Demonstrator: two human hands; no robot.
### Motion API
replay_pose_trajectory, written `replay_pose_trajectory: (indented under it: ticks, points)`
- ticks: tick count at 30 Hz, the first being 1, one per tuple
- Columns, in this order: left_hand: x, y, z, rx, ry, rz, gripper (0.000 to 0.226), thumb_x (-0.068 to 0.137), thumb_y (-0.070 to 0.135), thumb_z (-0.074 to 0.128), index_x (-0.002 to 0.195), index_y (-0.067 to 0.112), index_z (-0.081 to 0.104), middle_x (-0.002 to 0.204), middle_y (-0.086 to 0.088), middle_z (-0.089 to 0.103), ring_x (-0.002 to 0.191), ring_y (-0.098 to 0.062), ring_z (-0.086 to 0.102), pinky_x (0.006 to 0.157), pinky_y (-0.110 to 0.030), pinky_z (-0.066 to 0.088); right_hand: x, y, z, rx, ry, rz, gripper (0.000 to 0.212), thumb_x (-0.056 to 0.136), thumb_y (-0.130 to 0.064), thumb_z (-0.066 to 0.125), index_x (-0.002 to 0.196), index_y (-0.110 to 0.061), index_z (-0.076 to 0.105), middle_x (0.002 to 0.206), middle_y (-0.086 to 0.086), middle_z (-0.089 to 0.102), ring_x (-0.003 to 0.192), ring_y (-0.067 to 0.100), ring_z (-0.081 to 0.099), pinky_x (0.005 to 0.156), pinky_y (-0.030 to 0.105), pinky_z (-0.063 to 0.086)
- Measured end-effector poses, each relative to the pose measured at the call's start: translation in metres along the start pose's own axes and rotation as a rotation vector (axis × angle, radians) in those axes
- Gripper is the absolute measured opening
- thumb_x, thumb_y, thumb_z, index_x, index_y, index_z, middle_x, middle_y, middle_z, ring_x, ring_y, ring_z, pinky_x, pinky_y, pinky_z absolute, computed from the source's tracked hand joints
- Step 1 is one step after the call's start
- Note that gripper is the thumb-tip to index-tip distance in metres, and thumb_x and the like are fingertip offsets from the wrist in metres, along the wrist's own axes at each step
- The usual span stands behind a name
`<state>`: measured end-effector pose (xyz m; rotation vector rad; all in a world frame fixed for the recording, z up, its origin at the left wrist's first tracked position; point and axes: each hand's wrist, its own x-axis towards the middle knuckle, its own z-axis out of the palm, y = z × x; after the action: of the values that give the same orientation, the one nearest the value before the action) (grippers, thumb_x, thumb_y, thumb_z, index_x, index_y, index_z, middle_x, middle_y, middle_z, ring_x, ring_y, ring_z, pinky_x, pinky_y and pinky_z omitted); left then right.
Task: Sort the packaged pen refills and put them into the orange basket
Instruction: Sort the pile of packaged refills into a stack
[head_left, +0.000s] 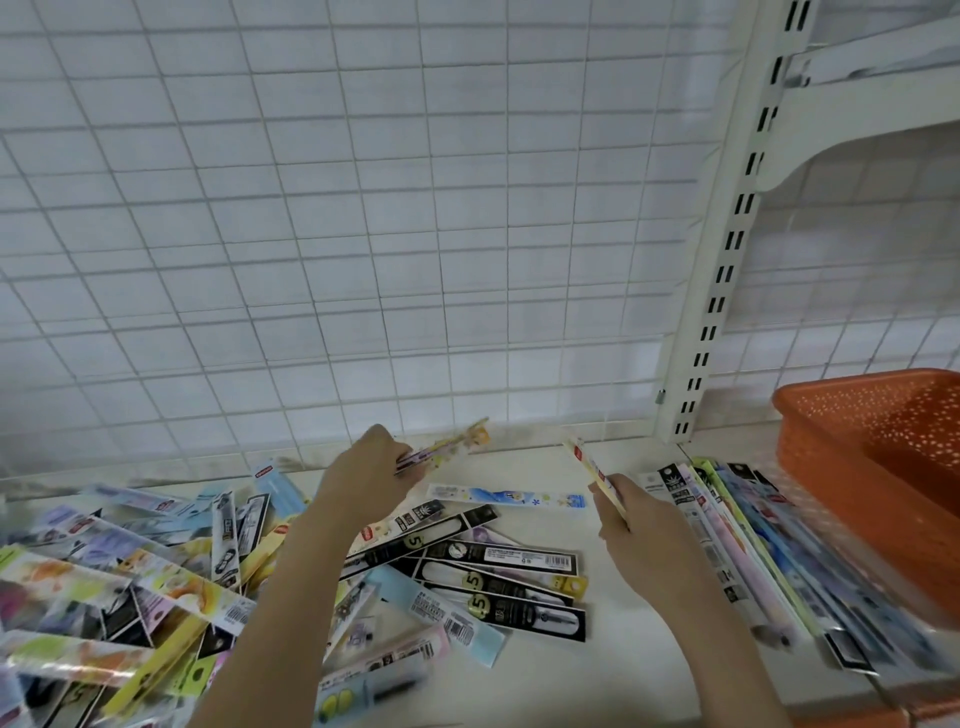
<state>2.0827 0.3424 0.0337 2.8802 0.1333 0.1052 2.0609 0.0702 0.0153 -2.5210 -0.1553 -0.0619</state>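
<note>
- Left hand (363, 478): fingers pinch a yellow refill pack (447, 447).
- Right hand (639, 525): fingers grip a pale pack (592, 470).
- Loose packs (156, 571) litter the worktop (613, 670).
- Orange basket (852, 415) sits far right.

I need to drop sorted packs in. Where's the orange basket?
In the head view the orange basket sits at the far right on the counter, right of the slotted white upright, beside a row of lined-up refill packs.
</note>
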Motion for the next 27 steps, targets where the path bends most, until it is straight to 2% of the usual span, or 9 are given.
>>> replay_pose_trajectory:
  ticks: [3, 7, 12, 15, 17, 19, 21, 24, 27]
  points:
    - [-0.012, 0.001, -0.016, -0.018, 0.067, -0.049, 0.036, 0.095, 0.028, 0.041, 0.061, 0.018, 0.035, 0.064, 0.0, 0.042, 0.062, -0.021, 0.044, 0.05, -0.027, 0.03, 0.005, -0.004, 0.004, 0.015, 0.004, -0.009, 0.023, 0.099, -0.035, 0.037, 0.102, -0.021, 0.055, 0.074, 0.001, 0.062, 0.071, 0.022, 0.061, 0.068, 0.036, 0.051]
    - [-0.035, -0.004, -0.028, -0.147, 0.142, -0.171, 0.036, 0.094, 0.025, 0.039, 0.06, 0.015, 0.032, 0.057, -0.001, 0.042, 0.051, -0.017, 0.038, 0.047, -0.027, 0.028, 0.011, -0.014, 0.016, 0.007, -0.004, -0.021, 0.017, 0.098, -0.029, 0.041, 0.089, -0.02, 0.053, 0.063, -0.004, 0.05, 0.056, 0.015, 0.049, 0.054, 0.028, 0.04]
    - [-0.064, -0.018, -0.032, -0.21, 0.156, -0.207, 0.042, 0.092, 0.044, 0.047, 0.064, 0.016, 0.034, 0.058, -0.001, 0.044, 0.052, -0.015, 0.041, 0.047, -0.026, 0.028, 0.019, -0.03, 0.03, -0.071, -0.056, -0.044, 0.011, 0.094, -0.021, 0.042, 0.088, -0.02, 0.051, 0.068, -0.002, 0.05, 0.062, 0.02, 0.051, 0.048, 0.027, 0.035]
    - [-0.076, -0.027, -0.031, -0.248, 0.146, -0.225, 0.039, 0.09, 0.044, 0.052, 0.067, 0.019, 0.032, 0.061, -0.002, 0.045, 0.052, -0.015, 0.041, 0.047, -0.024, 0.029, 0.024, -0.041, 0.036, -0.124, -0.11, -0.044, 0.01, 0.092, -0.018, 0.042, 0.094, -0.018, 0.052, 0.075, 0.0, 0.052, 0.07, 0.023, 0.052, 0.052, 0.028, 0.036]
    - [-0.082, -0.035, -0.03, -0.263, 0.171, -0.237, 0.03, 0.093, 0.036, 0.05, 0.073, 0.019, 0.034, 0.062, -0.003, 0.048, 0.054, -0.016, 0.045, 0.047, -0.025, 0.03, 0.028, -0.049, 0.04, -0.157, -0.158, -0.038, 0.025, 0.09, -0.017, 0.043, 0.112, -0.02, 0.055, 0.091, 0.004, 0.058, 0.081, 0.025, 0.055, 0.063, 0.028, 0.041]
    - [-0.088, -0.042, -0.028, -0.24, 0.189, -0.238, 0.016, 0.095, 0.03, 0.046, 0.085, 0.02, 0.037, 0.067, -0.004, 0.055, 0.058, -0.02, 0.05, 0.05, -0.029, 0.036, 0.031, -0.053, 0.045, -0.182, -0.198, -0.029, 0.042, 0.09, -0.018, 0.043, 0.13, -0.028, 0.046, 0.111, 0.006, 0.06, 0.096, 0.027, 0.058, 0.075, 0.031, 0.045]
    - [-0.094, -0.047, -0.026, -0.212, 0.182, -0.236, 0.009, 0.096, 0.028, 0.044, 0.091, 0.021, 0.039, 0.071, -0.005, 0.06, 0.062, -0.023, 0.055, 0.054, -0.031, 0.04, 0.033, -0.055, 0.05, -0.207, -0.222, -0.022, 0.049, 0.09, -0.018, 0.043, 0.137, -0.032, 0.04, 0.121, 0.005, 0.058, 0.106, 0.026, 0.057, 0.082, 0.031, 0.045]
    - [-0.101, -0.051, -0.021, -0.205, 0.16, -0.242, 0.01, 0.096, 0.029, 0.043, 0.089, 0.023, 0.039, 0.078, -0.009, 0.066, 0.069, -0.025, 0.062, 0.063, -0.035, 0.049, 0.034, -0.055, 0.057, -0.243, -0.203, -0.018, 0.037, 0.091, -0.019, 0.044, 0.126, -0.028, 0.052, 0.113, 0.005, 0.062, 0.103, 0.026, 0.059, 0.077, 0.03, 0.044]
    - [-0.104, -0.049, -0.016, -0.207, 0.139, -0.244, 0.01, 0.096, 0.03, 0.044, 0.089, 0.025, 0.038, 0.076, -0.008, 0.066, 0.067, -0.023, 0.06, 0.059, -0.031, 0.044, 0.034, -0.055, 0.061, -0.285, -0.152, -0.039, 0.023, 0.093, -0.021, 0.044, 0.111, -0.022, 0.058, 0.1, 0.006, 0.064, 0.089, 0.026, 0.059, 0.068, 0.028, 0.041]
